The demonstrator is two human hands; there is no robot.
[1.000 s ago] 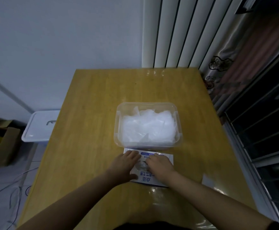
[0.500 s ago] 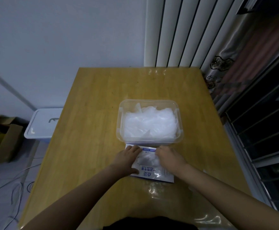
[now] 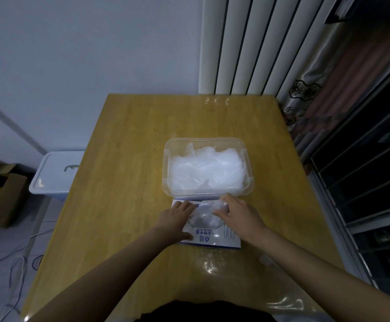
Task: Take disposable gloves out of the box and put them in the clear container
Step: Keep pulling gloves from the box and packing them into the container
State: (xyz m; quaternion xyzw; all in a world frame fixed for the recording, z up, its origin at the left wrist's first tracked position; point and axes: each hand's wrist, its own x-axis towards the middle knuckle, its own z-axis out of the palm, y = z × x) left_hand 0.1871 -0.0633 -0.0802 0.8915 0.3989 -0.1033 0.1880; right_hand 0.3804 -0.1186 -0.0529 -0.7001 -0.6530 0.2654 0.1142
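Note:
A white glove box with blue print (image 3: 215, 240) lies flat on the wooden table (image 3: 129, 159), just in front of the clear container (image 3: 167, 163). The container holds a heap of translucent gloves (image 3: 206, 169). My left hand (image 3: 174, 219) rests flat on the box's left side, fingers straight. My right hand (image 3: 238, 214) pinches a bunched clear glove (image 3: 204, 216) that bulges out of the box's opening.
A white lidded bin (image 3: 54, 173) stands on the floor left of the table, with cardboard boxes (image 3: 1, 196) beyond it and cables on the floor. A radiator (image 3: 247, 45) and curtain are behind the table; dark shelving (image 3: 370, 182) runs along the right.
My right hand has drawn a glove up out of the box's opening, and more of it shows now. My left hand stays on the box.

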